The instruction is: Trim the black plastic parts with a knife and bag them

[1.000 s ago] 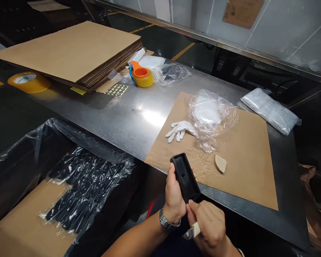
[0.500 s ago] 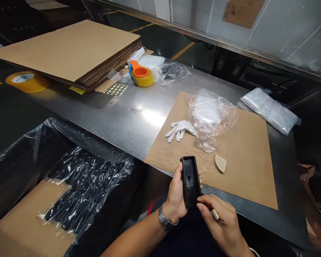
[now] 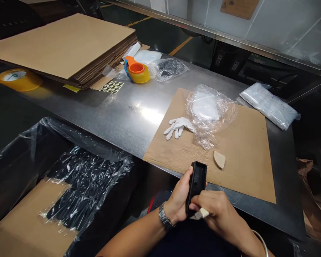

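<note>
My left hand is wrapped round a black rectangular tray-like part, holding it tilted in front of the table edge, its hollow side showing. My right hand is closed on a small knife with a pale handle, and its fingers touch the lower end of the black part. The blade is partly hidden and points down to the left. Beyond the hands, a beige wedge-shaped pad lies on the cardboard sheet.
A white glove and a crumpled clear bag lie on the cardboard. Farther back are a tape dispenser and stacked cardboard. A lined box with wrapped black items stands at left; a wrapped packet lies right.
The black part has turned and shifted slightly right in my left hand. My right hand has moved in against its lower end, and the knife blade now shows below the fingers.
</note>
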`<state>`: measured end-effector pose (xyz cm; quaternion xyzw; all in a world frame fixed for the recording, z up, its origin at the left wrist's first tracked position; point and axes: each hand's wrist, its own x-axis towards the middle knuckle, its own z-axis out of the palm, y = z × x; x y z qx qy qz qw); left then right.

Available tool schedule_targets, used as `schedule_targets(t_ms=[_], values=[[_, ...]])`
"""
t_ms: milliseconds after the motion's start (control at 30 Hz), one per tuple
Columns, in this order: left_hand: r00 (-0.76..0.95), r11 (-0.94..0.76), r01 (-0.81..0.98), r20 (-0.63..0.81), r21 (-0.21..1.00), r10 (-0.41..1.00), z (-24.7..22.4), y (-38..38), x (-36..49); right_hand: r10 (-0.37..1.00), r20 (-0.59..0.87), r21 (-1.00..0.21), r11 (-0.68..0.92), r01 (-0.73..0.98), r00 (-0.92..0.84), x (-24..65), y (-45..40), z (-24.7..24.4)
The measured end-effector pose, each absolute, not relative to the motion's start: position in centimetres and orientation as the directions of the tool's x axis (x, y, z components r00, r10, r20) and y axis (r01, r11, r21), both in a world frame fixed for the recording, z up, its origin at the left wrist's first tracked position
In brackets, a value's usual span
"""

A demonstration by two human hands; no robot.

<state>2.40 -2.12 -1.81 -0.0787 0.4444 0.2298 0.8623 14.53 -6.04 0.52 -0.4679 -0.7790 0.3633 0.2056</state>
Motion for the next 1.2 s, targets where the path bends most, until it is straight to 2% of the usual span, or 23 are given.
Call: schedule_targets(t_ms=[100,167,267,367,500,667,867,967,1100,1200], values=[[0.577,0.882,-0.471,-0.763,-0.018,0.293,-2.1,-2.3,2.5,0.910,0.016,-0.725,0.296,0.622,-0.414,14.8,-5.9,0.1],[0.621,0.895,-0.444,-0.736,-0.049,0.268,-2.3,-2.4,2.5,0.915,0.008,-0.744,0.276,0.609,-0.404,15.0,-5.8,0.0],[0.674,0.910,-0.406,-0.700,-0.084,0.236,-2.6,-2.5,2.5,0.888,-0.028,-0.783,0.266,0.563,-0.458,15.3,-5.7,0.5],[0.704,0.919,-0.382,-0.674,-0.094,0.223,-2.7,-2.6,2.4,0.848,-0.061,-0.758,0.304,0.577,-0.527,15.4,-5.8,1.0],[0.697,0.914,-0.399,-0.672,-0.073,0.251,-2.9,-2.9,2.5,0.843,-0.069,-0.694,0.344,0.632,-0.534,15.2,-6.2,1.1],[0.657,0.896,-0.441,-0.698,-0.048,0.285,-3.1,-3.2,2.8,0.848,-0.078,-0.697,0.329,0.637,-0.524,15.2,-6.5,0.5],[0.605,0.890,-0.456,-0.737,-0.010,0.302,-2.2,-3.2,3.0,0.887,-0.150,-0.817,0.138,0.560,-0.437,15.3,-6.6,0.4],[0.592,0.894,-0.448,-0.747,0.007,0.303,-1.6,-3.2,2.9,0.926,-0.151,-0.823,0.076,0.563,-0.345,15.5,-6.4,0.4],[0.577,0.949,-0.305,-0.776,0.084,0.254,-1.3,-3.6,2.9,0.982,-0.091,-0.801,0.026,0.598,-0.165,16.3,-5.7,0.2],[0.576,0.973,-0.196,-0.788,0.123,0.216,-1.4,-3.9,2.8,0.992,-0.057,-0.807,0.022,0.590,-0.114,17.0,-5.0,-0.2]])
